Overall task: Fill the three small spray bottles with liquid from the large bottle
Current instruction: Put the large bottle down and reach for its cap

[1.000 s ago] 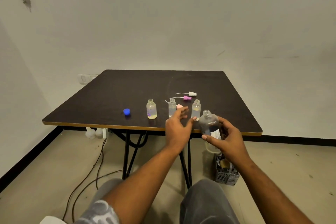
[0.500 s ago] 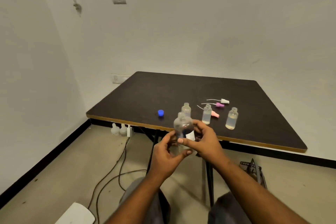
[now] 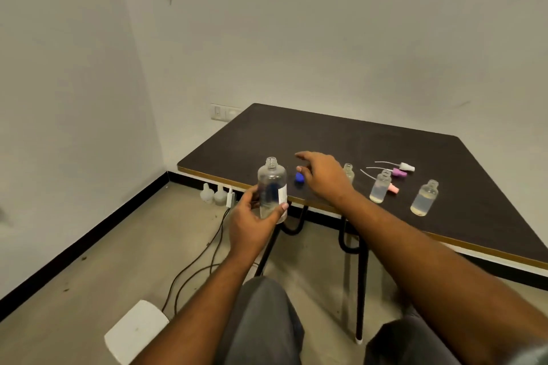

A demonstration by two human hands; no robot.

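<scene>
Dark table (image 3: pixel 311 130) in a white-walled corner. The large bottle (image 3: pixel 271 187) was in both hands half a second ago. Now the left hand (image 3: pixel 252 216) alone grasps its lower body, upright and uncapped, just off the table's near edge. The right hand (image 3: pixel 324 176) has released, fingers straight and empty, beside the blue cap (image 3: pixel 299 178). The three small bottles (image 3: pixel 380 188) hold liquid. I read this as pouring done, capping next.

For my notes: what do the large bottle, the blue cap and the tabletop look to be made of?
The large bottle looks like clear glossy plastic: see-through wall, white label; glass is not ruled out. The blue cap seems opaque plastic, by its solid colour. The tabletop is a dark matte board, likely laminate, with a tan edge band.
</scene>
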